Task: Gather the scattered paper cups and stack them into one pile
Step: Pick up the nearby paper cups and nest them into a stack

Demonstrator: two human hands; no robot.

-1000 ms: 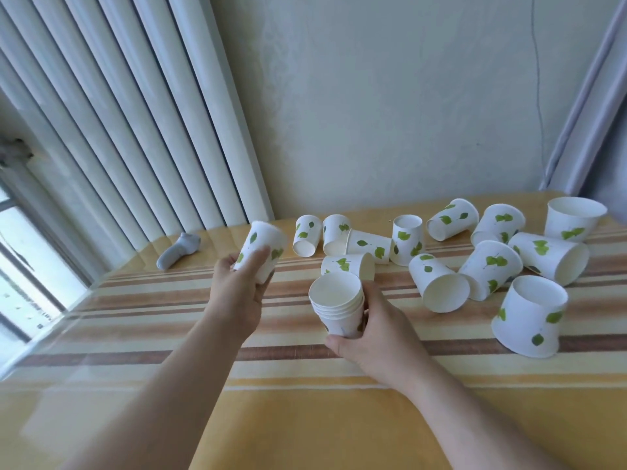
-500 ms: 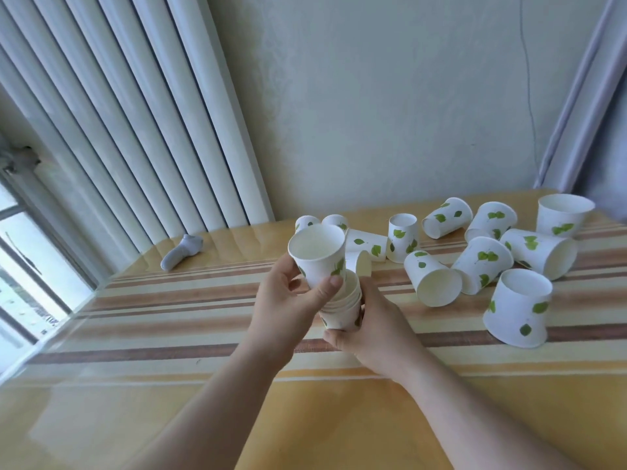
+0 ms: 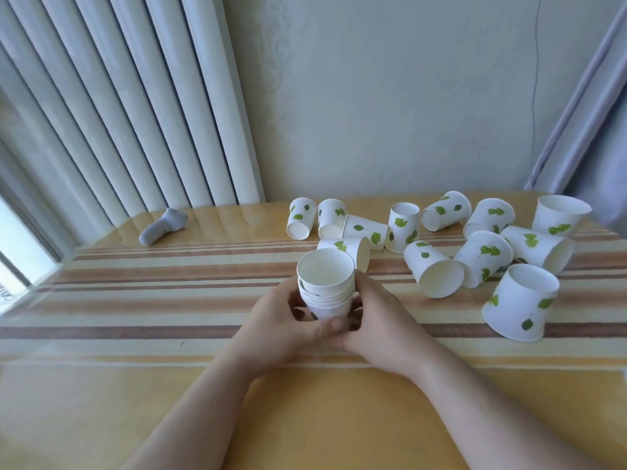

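Both hands, left hand (image 3: pixel 281 320) and right hand (image 3: pixel 376 325), clasped around stack (image 3: pixel 326 289); too tight a squeeze risks crumpling thin paper walls, jamming cups.

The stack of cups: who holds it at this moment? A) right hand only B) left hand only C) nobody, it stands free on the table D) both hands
D: the left hand and right hand both wrap the stack of cups.
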